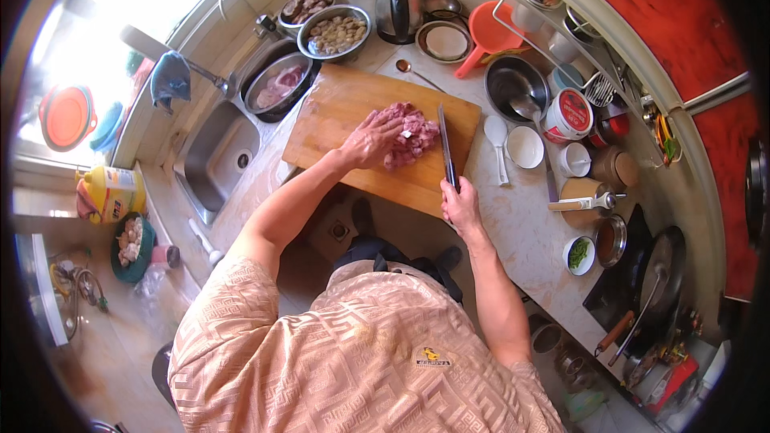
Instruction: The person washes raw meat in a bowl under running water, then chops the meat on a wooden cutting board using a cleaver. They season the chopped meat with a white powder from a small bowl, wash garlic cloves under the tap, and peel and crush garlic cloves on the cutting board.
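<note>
A heap of chopped raw meat (412,135) lies on a wooden cutting board (328,108). My left hand (373,138) rests flat over the left side of the heap, its fingers reaching onto the pieces. In my right hand (461,204) is the dark handle of a kitchen knife (446,141). Its blade stands nearly on edge just right of the meat, and a narrow gap shows between them. Whether the edge touches the board cannot be told from above.
Left are a steel sink (219,156) and an oval basin with meat (277,87). Behind the board stand a bowl of pale pieces in liquid (334,35) and an electric kettle (398,9). Rightward are a white spoon (496,141), white bowl (524,147), steel bowl (511,78) and wok (668,264).
</note>
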Demonstrator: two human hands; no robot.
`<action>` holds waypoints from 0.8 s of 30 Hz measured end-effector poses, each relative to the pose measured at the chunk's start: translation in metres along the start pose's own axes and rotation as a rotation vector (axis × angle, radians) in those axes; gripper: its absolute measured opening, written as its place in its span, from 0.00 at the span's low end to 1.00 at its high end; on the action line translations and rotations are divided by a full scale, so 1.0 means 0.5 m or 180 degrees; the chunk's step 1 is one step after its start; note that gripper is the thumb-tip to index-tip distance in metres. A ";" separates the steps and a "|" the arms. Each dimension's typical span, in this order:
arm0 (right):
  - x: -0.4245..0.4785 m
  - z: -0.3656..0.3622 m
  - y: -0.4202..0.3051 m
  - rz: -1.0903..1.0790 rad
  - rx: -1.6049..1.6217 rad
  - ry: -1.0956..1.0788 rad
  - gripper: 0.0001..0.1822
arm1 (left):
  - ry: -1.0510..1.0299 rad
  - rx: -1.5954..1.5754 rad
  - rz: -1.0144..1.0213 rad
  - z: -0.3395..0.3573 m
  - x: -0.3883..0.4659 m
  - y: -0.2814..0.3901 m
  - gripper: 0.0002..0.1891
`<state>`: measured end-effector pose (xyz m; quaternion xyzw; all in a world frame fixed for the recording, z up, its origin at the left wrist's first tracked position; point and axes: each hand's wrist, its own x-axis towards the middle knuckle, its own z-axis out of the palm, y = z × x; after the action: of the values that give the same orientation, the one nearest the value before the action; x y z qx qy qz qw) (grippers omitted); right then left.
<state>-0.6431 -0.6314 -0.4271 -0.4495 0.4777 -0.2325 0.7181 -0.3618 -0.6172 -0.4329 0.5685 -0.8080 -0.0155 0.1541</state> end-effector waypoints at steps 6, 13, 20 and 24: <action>-0.012 -0.039 -0.002 0.0353 0.0710 -0.0221 0.11 | 0.0438 -0.1268 -0.1416 -0.028 0.022 -0.009 0.21; -0.003 -0.074 0.090 0.0868 0.1452 -0.0644 0.23 | -0.0086 -0.1344 -0.2670 0.052 0.147 -0.047 0.21; -0.007 -0.003 0.075 0.0711 0.0849 -0.0149 0.26 | -0.0194 -0.2129 -0.1523 0.042 0.107 -0.086 0.18; -0.018 0.047 0.031 0.0375 -0.0210 0.0075 0.24 | 0.0533 -0.1935 -0.1363 0.040 0.001 -0.095 0.19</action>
<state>-0.6276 -0.6071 -0.4331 -0.4412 0.5192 -0.1791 0.7097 -0.3240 -0.6378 -0.4615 0.6521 -0.6141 -0.2398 0.3744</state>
